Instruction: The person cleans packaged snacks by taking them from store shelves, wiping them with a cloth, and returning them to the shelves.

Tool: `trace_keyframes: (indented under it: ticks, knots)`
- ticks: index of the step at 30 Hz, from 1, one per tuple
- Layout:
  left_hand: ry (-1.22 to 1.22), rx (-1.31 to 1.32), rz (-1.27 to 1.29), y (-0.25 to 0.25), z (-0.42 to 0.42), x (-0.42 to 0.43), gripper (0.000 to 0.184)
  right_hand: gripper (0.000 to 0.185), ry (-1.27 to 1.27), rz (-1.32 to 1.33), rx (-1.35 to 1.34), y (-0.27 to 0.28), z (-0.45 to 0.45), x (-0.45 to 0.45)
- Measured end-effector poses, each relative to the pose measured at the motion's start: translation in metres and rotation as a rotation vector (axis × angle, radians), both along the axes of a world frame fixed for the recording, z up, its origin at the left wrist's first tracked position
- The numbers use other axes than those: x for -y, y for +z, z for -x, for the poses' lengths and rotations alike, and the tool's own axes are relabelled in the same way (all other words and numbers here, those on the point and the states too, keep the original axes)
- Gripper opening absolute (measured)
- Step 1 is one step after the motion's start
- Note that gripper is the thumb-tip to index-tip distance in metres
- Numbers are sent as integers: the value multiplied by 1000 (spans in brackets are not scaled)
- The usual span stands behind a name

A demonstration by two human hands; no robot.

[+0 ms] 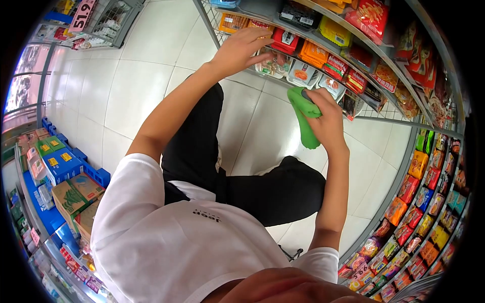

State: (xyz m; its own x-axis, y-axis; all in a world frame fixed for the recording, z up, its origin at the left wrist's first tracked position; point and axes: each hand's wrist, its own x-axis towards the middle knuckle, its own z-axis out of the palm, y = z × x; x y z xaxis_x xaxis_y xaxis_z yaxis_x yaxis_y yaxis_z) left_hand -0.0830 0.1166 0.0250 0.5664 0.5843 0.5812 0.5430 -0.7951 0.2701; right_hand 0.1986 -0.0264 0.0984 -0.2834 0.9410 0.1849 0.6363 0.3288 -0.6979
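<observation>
My right hand (327, 117) is closed around a folded green cloth (306, 118), one end of which hangs down over the floor. It is held just in front of the lower shelf, apart from the goods. My left hand (243, 50) reaches to the shelf's front edge with fingers stretched and apart, holding nothing. Beneath and beside it are a clear-wrapped pack (275, 64), a red packet (285, 40) and an orange packet (232, 22). Whether its fingertips touch any of them I cannot tell. White trays with clear wrap (303, 73) lie between the two hands.
Wire-sided shelving (323, 45) with packaged food rises ahead. Racks of colourful snack packets (414, 212) curve along the right. At left stand cardboard boxes (76, 194) and a blue plastic pallet (96, 171). Pale floor tiles (247, 121) lie beneath my bent knees.
</observation>
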Motion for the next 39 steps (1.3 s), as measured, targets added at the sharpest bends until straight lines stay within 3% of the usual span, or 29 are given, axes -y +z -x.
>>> trace_keyframes:
  ticks: [9, 12, 13, 16, 19, 22, 23, 27, 30, 34, 39]
  knots:
    - [74, 74, -199, 41, 37, 2, 34, 39, -14, 52, 41, -5, 1, -2]
    - [220, 85, -322, 46, 51, -4, 34, 38, -7, 25, 47, -6, 1, -1]
    - [267, 85, -332, 52, 53, -5, 25, 38, -7, 27, 50, -6, 1, -1]
    - [301, 104, -143, 66, 58, -6, 55, 38, -10, 42, 57, -3, 1, 0]
    - [340, -7, -212, 73, 60, -22, 51, 37, -14, 50, 71, -5, 0, 0]
    - [321, 94, -49, 77, 60, -42, 21, 37, -6, 41, 96, -9, -2, -1]
    - [305, 33, -97, 82, 62, -49, 21, 37, -5, 49, 98, -10, -2, -1]
    - [436, -251, 262, 94, 59, -84, 23, 38, 20, 40, 111, -13, -2, -2]
    - [273, -227, 87, 72, 61, -107, 24, 37, 24, 52, 115, -16, -2, -3]
    - [280, -296, 115, 67, 58, -118, 25, 36, 18, 51, 174, -11, 1, -1]
    - [276, -361, 357, 67, 59, -137, 35, 37, 55, -15, 223, 9, 16, -4]
